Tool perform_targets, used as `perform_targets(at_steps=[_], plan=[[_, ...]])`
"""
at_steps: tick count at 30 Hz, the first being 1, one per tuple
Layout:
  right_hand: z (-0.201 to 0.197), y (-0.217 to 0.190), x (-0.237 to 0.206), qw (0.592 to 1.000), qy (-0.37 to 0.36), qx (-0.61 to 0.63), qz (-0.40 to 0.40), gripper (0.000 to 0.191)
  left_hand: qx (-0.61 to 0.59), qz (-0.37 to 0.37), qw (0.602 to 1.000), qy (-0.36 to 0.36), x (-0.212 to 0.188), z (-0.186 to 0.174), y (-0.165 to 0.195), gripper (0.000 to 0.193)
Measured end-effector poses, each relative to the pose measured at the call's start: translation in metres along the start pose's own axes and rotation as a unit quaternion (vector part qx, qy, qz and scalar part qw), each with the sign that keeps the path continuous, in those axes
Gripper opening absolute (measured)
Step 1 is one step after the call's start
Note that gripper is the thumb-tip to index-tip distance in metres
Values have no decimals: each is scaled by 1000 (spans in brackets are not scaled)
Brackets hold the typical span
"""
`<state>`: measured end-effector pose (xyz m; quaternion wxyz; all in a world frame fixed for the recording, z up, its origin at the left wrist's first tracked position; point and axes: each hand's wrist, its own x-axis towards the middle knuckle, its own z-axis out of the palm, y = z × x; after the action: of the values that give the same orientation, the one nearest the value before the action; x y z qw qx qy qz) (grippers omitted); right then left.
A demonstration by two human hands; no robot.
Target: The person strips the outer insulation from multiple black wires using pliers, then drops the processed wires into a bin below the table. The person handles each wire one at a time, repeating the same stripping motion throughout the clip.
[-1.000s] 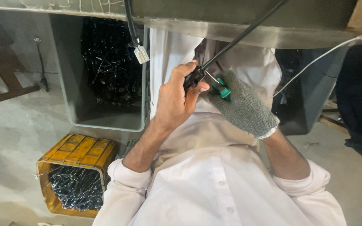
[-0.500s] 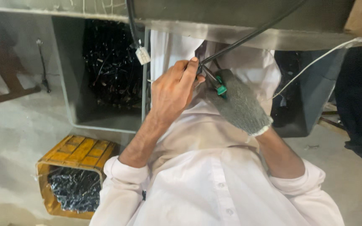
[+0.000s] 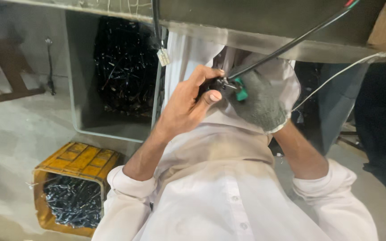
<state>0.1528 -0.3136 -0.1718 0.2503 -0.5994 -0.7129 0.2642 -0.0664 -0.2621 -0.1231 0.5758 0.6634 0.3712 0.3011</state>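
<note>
My left hand is bare and pinches the end of a black cable where it meets a small dark fitting. My right hand wears a grey knitted glove and grips a small tool with a green handle pressed against that same cable end. The two hands touch each other just under the edge of the metal workbench. The cable runs up and to the right over the bench edge. My white sleeves and shirt fill the lower middle of the view.
A grey bin full of black wire bundles stands at the left under the bench. A yellow crate with more black parts lies on the concrete floor. A white tagged wire hangs down, and a thin white cable crosses at the right.
Both hands have stayed together on the cable end, drifting slightly. My left fingers have shifted their pinch, with the thumb now beneath the fitting.
</note>
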Motion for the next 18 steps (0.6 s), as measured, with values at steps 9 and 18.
perform_targets(at_steps=[9, 18], plan=[[-7, -19, 0, 997, -27, 58, 40, 49, -64, 3, 997, 49, -11, 8, 8, 41], [-38, -1, 18, 994, -77, -76, -30, 36, -100, -90, 991, 15, -13, 20, 24, 43]])
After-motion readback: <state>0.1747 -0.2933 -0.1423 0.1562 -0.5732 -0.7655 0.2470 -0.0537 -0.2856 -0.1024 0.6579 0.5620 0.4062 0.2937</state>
